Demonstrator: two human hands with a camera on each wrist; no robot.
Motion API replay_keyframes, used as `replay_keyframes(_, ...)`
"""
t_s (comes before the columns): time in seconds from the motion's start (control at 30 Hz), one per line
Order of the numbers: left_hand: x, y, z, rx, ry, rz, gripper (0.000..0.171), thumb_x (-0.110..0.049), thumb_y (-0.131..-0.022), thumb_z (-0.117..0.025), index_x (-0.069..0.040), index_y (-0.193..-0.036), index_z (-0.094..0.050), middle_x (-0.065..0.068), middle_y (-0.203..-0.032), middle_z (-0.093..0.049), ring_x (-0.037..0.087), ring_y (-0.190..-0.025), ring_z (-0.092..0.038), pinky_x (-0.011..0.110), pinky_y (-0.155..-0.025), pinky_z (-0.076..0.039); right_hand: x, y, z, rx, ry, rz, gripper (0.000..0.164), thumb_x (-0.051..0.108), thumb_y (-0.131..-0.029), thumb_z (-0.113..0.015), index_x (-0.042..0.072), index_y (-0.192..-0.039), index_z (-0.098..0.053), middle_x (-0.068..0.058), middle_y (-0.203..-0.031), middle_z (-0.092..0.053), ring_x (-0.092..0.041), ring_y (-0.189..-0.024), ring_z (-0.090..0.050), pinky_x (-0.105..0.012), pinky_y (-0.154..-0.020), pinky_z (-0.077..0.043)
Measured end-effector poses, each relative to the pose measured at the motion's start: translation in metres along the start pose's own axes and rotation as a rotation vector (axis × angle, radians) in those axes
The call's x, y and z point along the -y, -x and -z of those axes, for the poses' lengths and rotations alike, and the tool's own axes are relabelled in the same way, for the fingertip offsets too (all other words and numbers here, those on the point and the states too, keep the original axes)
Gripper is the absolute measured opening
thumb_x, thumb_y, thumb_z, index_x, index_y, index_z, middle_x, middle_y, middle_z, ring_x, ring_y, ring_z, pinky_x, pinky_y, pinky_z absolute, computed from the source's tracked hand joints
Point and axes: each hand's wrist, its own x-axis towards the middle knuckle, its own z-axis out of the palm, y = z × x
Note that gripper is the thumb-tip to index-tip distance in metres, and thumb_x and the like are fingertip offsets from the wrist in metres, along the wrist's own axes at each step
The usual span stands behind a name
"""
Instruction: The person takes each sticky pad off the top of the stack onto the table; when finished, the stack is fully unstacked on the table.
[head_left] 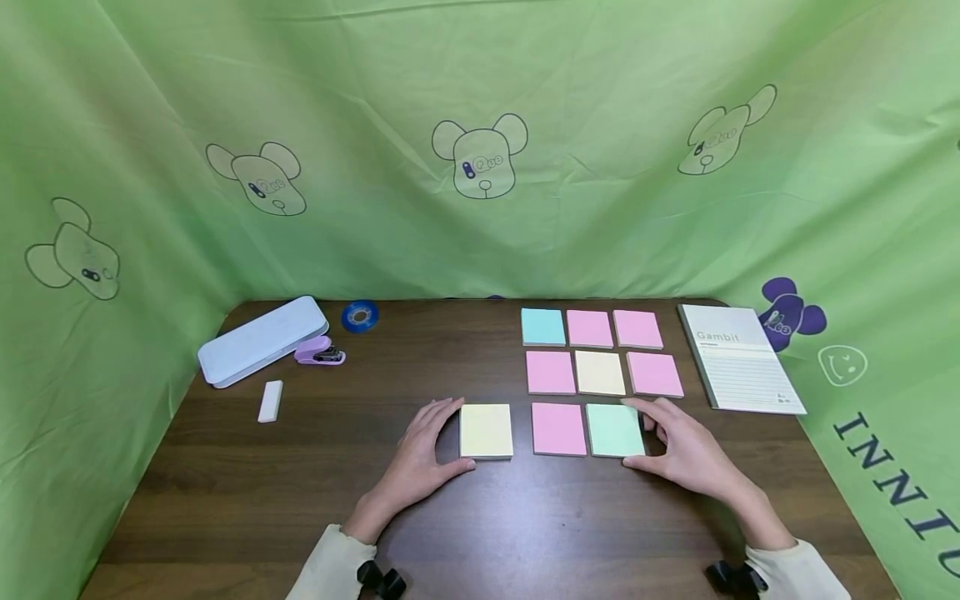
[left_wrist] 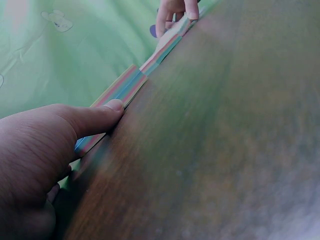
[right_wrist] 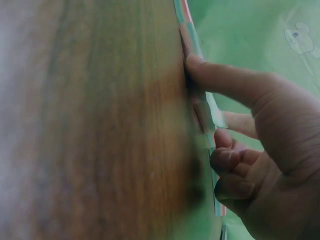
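Observation:
In the head view a pale yellow sticky note pad (head_left: pixel 486 432) lies flat on the brown table (head_left: pixel 517 533). My left hand (head_left: pixel 420 458) holds it by its left side, with the index finger at the far edge and the thumb at the near edge. The left wrist view shows that thumb against the pad's multicoloured striped side (left_wrist: pixel 131 85). To the right, my right hand (head_left: pixel 690 450) grips a mint green sticky note pad (head_left: pixel 613 432) between thumb and index finger; its other fingers are curled. A pink pad (head_left: pixel 558 430) lies between, close to the mint one.
Behind lie two rows of pads, including a blue one (head_left: pixel 543 327) and a cream one (head_left: pixel 600 372). A notebook (head_left: pixel 742 358) lies at the right. On the left are a pale case (head_left: pixel 262 340), purple stapler (head_left: pixel 318 351), blue tape roll (head_left: pixel 348 317) and white eraser (head_left: pixel 270 402).

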Motion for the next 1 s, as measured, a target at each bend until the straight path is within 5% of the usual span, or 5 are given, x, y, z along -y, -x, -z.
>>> replay_keyframes(0.63, -0.003, 0.000, 0.001, 0.004, 0.001, 0.017, 0.092, -0.030, -0.088, -0.097, -0.009, -0.165, -0.052, 0.016, -0.166, -0.053, 0.043, -0.158, -0.041, 0.071, -0.125, -0.037, 0.001, -0.002, -0.002, -0.003, 0.007, 0.019, 0.078, 0.035, -0.076, -0.104, 0.017, -0.144, -0.071, 0.008, -0.096, -0.049, -0.005, -0.079, -0.042, -0.024, -0.064, -0.036)
replay_keyframes(1.0, -0.003, 0.000, 0.001, 0.006, 0.004, 0.017, 0.092, -0.031, -0.088, -0.097, -0.009, -0.165, -0.052, 0.017, -0.166, -0.053, 0.043, -0.158, -0.041, 0.072, -0.125, -0.036, 0.027, -0.013, -0.007, -0.053, -0.068, 0.075, 0.070, 0.032, -0.082, -0.101, 0.018, -0.143, -0.072, 0.010, -0.091, -0.052, -0.004, -0.075, -0.043, -0.024, -0.064, -0.035)
